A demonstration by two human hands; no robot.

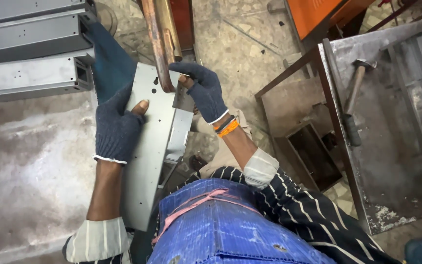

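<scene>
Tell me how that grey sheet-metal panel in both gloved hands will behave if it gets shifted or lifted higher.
The grey sheet-metal panel has folded edges, so it probably stays stiff rather than flopping. It is long and thin, so it may swing if the left hand lets go. Its smooth face looks slippery, though the knit glove on the right hand should help.

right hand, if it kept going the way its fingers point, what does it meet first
Probably the copper-coloured bar: the right hand points left across the grey sheet-metal panel, fingers already at that bar, though depth is unclear.

place: metal workshop | signs: grey steel channels [30, 49] stacked far left | hammer [353, 105] on a scuffed steel table [391, 161] at right | stained concrete floor [240, 44] | orange machine [318, 14] far right
</scene>
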